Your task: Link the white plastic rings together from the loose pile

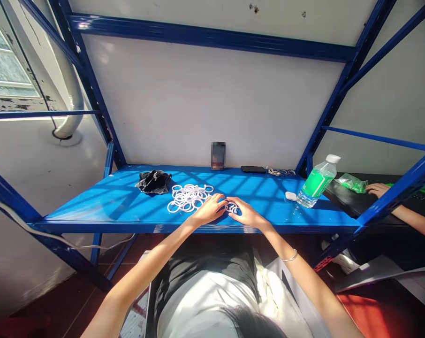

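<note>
A loose pile of white rings (189, 198) lies on the blue shelf top, just left of my hands. My left hand (211, 209) is beside the pile's right edge, its fingers bent and pointing right; whatever is at its fingertips is too small to make out. Opposite it, my right hand (246, 212) curls its thumb and fingers round a small cluster of white rings (231, 207) close to the shelf's front edge. The fingertips of both hands nearly meet above this cluster, which they partly hide.
A crumpled black plastic bag (154, 181) lies left of the pile. At the back are an upright dark object (218, 156), a black phone (253, 169) and a cable (280, 172). To the right stand a water bottle (317, 182) and small white case (291, 196). Another person's hand (378, 189) rests nearby.
</note>
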`<state>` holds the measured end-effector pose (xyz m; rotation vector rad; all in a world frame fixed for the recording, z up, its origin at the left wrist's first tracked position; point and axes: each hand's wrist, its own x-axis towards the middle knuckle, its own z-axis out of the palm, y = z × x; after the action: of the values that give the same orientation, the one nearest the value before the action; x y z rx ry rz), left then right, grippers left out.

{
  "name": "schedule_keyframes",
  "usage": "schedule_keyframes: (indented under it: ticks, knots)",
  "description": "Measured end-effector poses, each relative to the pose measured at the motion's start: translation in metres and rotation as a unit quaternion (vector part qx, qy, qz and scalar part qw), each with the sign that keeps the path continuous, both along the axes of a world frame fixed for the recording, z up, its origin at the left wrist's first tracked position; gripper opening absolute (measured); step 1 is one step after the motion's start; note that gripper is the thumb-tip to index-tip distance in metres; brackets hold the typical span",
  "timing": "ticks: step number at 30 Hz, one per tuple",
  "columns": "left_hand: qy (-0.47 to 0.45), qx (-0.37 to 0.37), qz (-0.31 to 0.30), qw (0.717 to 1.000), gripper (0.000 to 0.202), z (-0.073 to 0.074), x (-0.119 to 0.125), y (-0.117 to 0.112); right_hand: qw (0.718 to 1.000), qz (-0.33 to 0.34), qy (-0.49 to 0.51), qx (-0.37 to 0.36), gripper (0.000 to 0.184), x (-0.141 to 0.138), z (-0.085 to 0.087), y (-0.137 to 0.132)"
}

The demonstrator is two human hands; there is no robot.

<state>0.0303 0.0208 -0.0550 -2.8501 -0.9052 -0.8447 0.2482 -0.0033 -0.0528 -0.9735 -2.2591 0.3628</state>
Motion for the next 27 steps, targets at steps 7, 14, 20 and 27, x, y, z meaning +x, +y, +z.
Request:
schedule_keyframes:
  ticks: [7, 14, 20, 27]
  knots:
    - [-0.001, 0.03, 0.006, 1.0, 0.022, -0.004, -0.002, 0.007, 1.0, -0.002, 0.008, -0.003, 0.057, 0.003, 0.0, 0.001]
    - [-0.014, 0.029, 0.004, 0.999, 0.023, -0.008, -0.001, 0.01, 0.997, -0.074, 0.035, 0.001, 0.053, 0.009, -0.008, 0.012]
    - [-0.026, 0.017, -0.001, 1.0, 0.017, -0.005, -0.001, 0.008, 0.992, -0.107, 0.059, 0.011, 0.034, 0.009, -0.001, 0.011]
    - [-0.036, 0.02, -0.006, 0.999, 0.013, -0.006, -0.001, 0.009, 0.997, -0.054, -0.019, 0.054, 0.01, 0.005, 0.0, 0.01]
